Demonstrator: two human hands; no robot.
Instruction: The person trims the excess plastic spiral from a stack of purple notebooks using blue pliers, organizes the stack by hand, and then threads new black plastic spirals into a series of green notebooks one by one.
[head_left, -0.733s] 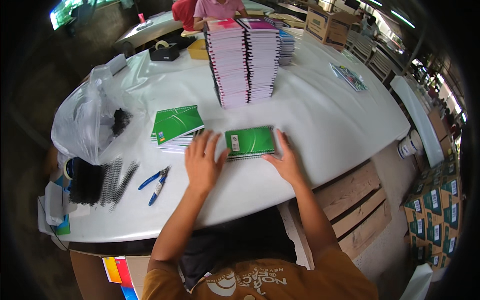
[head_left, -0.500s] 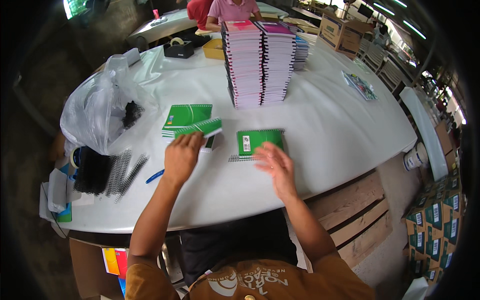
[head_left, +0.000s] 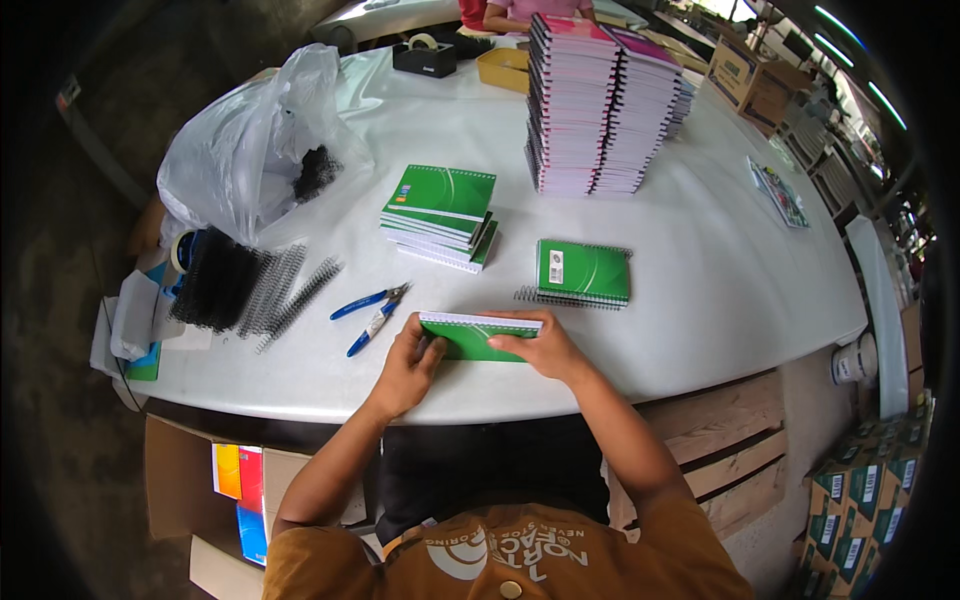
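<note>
The person's left hand [head_left: 405, 365] and right hand [head_left: 543, 350] both hold a green notebook [head_left: 468, 347] above the near edge of the white-covered surface [head_left: 720, 310]; each grip is narrow, closed on one end of it, with the thumbs on the green cover. Its row of punched holes and white page edges run along the far side. Just beyond, to the left, stands an uneven pile of green notebooks [head_left: 445, 192]; to the right lies a separate green booklet [head_left: 597, 270], a dark wire coil sticking out past its lower left corner. Blue-handled pliers [head_left: 374, 325] lie left of the hands, near a bundle of black coils [head_left: 218, 285]. Farther back are a translucent plastic bag [head_left: 235, 160] and tall stacks of bound books [head_left: 570, 120].
</note>
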